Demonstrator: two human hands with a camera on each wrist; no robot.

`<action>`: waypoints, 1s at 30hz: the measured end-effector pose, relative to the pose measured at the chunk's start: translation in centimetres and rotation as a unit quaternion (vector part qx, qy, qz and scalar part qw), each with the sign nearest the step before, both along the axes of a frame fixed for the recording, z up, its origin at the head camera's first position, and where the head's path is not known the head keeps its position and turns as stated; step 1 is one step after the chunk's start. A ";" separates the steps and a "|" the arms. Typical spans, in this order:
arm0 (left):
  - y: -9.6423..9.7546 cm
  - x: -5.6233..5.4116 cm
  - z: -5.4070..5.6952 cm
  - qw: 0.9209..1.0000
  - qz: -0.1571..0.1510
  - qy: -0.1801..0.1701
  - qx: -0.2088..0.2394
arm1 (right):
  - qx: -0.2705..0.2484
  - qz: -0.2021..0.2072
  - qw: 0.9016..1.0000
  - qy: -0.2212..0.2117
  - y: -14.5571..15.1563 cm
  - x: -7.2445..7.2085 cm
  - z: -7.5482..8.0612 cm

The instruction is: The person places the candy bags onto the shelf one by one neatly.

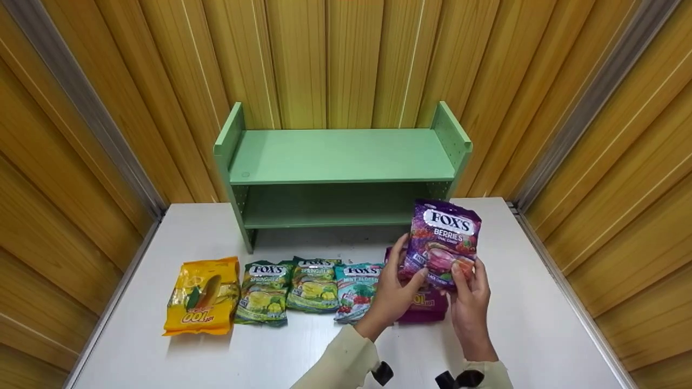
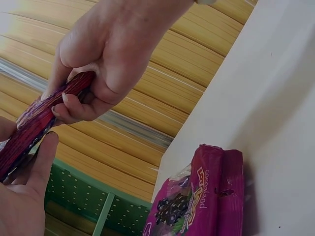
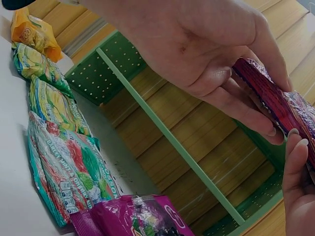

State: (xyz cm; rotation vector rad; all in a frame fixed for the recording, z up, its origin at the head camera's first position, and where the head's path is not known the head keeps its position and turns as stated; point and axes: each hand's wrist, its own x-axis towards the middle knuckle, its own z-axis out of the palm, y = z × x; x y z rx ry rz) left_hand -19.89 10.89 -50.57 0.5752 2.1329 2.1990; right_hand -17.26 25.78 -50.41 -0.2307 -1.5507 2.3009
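Note:
A purple bag of Fox's Berries candy (image 1: 446, 237) is held up above the table, its front facing the head camera. My left hand (image 1: 392, 297) grips its lower left side, thumb on the front. On the lower right, my right hand (image 1: 471, 308) pinches it, also with the thumb in front. Both wrist views show the bag edge-on between the fingers. Beneath it on the table lies a magenta Lot 100 candy bag (image 2: 197, 196), partly covered in the head view. Beside that is a teal Fox's mint candy bag (image 3: 74, 167), its right part behind the left hand.
Two green-yellow Fox's bags (image 1: 262, 294) and a yellow Lot 100 bag (image 1: 203, 297) continue the row leftward. Behind the row stands a green two-tier shelf (image 1: 340, 156). Wood-look walls (image 1: 351, 59) enclose the white table (image 1: 540, 324) at the back and sides.

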 end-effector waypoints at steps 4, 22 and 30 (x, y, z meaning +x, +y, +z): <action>-0.1 0.0 0.1 1.000 0.002 0.003 0.011 | 0.000 0.001 1.000 0.008 -0.1 -0.3 0.3; -1.0 -0.7 1.4 0.998 0.024 0.015 0.056 | 0.094 0.004 0.996 0.001 -1.0 -1.9 2.1; -1.5 -1.1 2.2 0.997 0.041 0.020 0.067 | 0.134 0.015 0.991 -0.012 -1.4 -2.6 3.0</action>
